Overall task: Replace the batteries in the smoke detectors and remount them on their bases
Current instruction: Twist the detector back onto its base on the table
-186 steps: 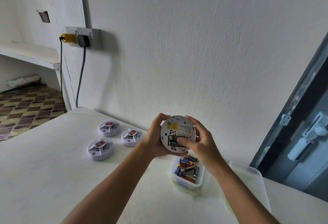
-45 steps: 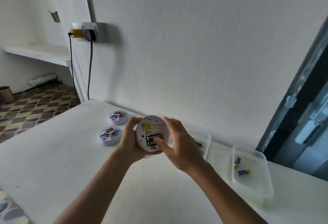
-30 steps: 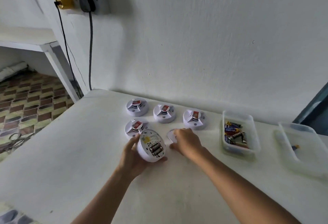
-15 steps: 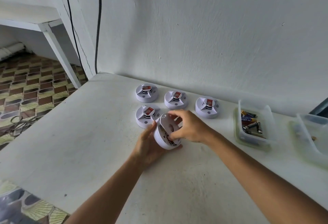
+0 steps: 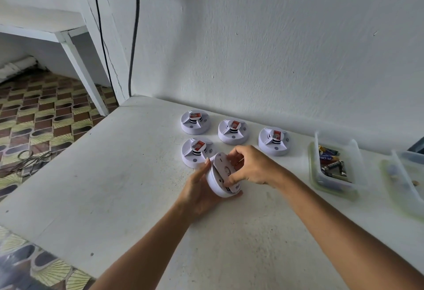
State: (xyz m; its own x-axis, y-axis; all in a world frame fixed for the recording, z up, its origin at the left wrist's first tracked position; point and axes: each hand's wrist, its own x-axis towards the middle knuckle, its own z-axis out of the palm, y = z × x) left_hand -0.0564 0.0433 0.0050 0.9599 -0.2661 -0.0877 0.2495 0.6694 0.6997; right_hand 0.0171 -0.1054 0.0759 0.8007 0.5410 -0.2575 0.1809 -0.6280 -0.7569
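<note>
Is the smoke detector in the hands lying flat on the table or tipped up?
Tipped up. The smoke detector stands on edge, cradled by the left hand, while the right hand presses the base on.

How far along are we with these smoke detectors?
Four white round smoke detectors sit face up on the white table; whether their batteries are new cannot be seen. In hand: the left hand holds a fifth detector while the right hand presses its white base plate on. Left: seating that base. The clear battery tub still holds cells.
</note>
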